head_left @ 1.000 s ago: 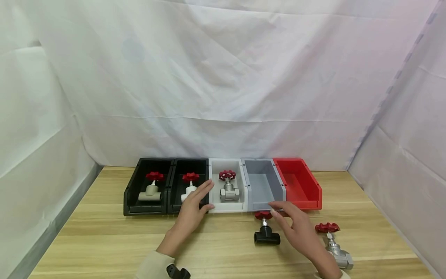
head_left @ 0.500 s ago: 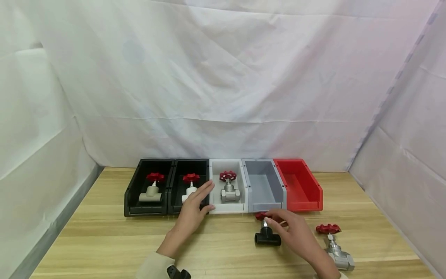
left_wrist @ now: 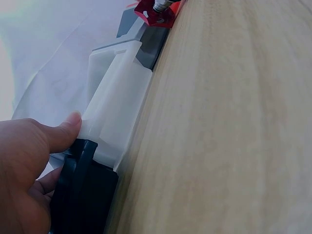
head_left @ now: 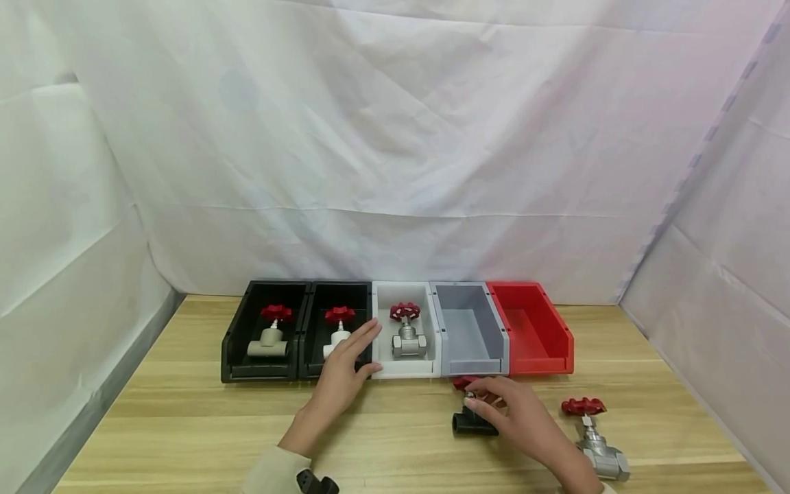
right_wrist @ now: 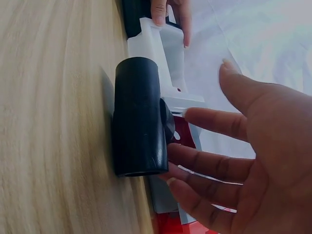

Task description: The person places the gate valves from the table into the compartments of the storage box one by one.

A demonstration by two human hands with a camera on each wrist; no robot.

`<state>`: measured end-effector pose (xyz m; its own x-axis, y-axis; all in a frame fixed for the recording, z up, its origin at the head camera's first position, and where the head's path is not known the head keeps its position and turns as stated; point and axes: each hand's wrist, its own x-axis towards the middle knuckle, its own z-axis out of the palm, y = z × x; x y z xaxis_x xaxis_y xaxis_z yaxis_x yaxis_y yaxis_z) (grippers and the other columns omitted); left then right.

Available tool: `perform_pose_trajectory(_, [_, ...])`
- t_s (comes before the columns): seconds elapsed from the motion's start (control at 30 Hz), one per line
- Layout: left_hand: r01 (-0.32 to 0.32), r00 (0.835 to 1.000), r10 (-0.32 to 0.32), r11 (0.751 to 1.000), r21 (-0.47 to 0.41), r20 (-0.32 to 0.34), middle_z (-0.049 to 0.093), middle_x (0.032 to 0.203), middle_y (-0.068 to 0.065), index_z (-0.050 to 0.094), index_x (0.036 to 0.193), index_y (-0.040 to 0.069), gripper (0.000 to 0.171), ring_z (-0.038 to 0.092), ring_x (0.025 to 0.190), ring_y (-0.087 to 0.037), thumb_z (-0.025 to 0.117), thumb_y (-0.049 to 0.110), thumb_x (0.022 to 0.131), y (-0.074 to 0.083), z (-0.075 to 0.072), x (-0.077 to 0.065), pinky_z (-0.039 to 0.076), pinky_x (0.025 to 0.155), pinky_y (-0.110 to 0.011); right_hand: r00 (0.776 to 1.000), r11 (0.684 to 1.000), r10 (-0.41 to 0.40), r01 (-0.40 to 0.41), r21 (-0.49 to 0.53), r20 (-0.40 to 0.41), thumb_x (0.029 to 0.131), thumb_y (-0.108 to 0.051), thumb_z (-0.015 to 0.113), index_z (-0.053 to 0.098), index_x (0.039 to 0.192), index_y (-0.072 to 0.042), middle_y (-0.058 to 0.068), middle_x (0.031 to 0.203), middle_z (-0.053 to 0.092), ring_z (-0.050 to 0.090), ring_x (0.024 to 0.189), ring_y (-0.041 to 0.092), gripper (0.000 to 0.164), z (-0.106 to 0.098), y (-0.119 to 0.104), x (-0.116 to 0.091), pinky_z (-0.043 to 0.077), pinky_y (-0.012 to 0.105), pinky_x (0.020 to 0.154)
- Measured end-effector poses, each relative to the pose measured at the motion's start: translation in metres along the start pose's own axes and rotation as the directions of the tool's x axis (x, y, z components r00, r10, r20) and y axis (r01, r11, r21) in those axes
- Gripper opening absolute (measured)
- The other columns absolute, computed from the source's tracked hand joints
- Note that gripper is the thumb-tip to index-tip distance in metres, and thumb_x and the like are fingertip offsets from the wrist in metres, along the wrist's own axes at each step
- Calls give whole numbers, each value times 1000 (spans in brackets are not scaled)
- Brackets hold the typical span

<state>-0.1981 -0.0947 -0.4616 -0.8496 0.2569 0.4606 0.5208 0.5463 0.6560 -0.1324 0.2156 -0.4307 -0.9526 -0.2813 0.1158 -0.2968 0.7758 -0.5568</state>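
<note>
My left hand (head_left: 339, 381) rests across the join of the second black bin (head_left: 311, 368) and the white bin (head_left: 410, 369), fingers fairly straight. The left wrist view shows its thumb (left_wrist: 66, 131) touching the white bin's front edge. On the table before the grey bin (head_left: 472, 367) lies a black tee-bodied valve (head_left: 472, 425) with a red handwheel. My right hand (head_left: 518, 415) is at its stem, fingers loosely bent and partly hiding it. In the right wrist view the thumb (right_wrist: 239, 85) stands apart from the valve; the fingers reach beside the handwheel.
A metal valve (head_left: 599, 453) with a red handwheel lies right of my right hand. The bins hold a beige valve (head_left: 268, 343), a white valve (head_left: 338, 337) and a silver valve (head_left: 409, 341). A red bin (head_left: 543, 365) ends the row, before white cloth (head_left: 395, 137).
My right hand has come down from the grey bin's front edge to the black valve's stem. The left hand and the valve stay in place.
</note>
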Motion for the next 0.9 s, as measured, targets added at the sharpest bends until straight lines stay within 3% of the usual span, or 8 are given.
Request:
perform_pose_trajectory(0.37, [-1, 1000, 1, 1000, 3, 1, 39, 149, 6, 47, 143, 20, 70, 41, 131, -20, 76, 11, 81, -1, 0, -1, 40, 100, -40, 995, 998, -57, 56, 5, 76, 87, -58, 57, 71, 107, -24, -21, 95, 61, 56, 81, 1, 41, -1, 5, 0, 52, 27, 71])
perform_pose_trajectory(0.63, [-7, 1000, 7, 1000, 2, 0, 39, 149, 5, 46, 143, 20, 71, 41, 131, -21, 76, 11, 80, -1, 0, -1, 41, 100, -40, 976, 999, -49, 50, 3, 211, 86, -63, 55, 68, 115, -30, -17, 101, 59, 54, 85, 7, 46, -3, 7, -1, 50, 30, 75])
perform_pose_trajectory(0.9, [-30, 999, 30, 1000, 6, -14, 40, 148, 3, 47, 143, 19, 70, 42, 130, -23, 77, 10, 80, -1, 1, -1, 41, 99, -42, 961, 999, -39, 42, -5, 275, 78, -63, 65, 65, 119, -35, -10, 111, 55, 51, 96, 14, 50, -1, 10, -2, 50, 35, 79])
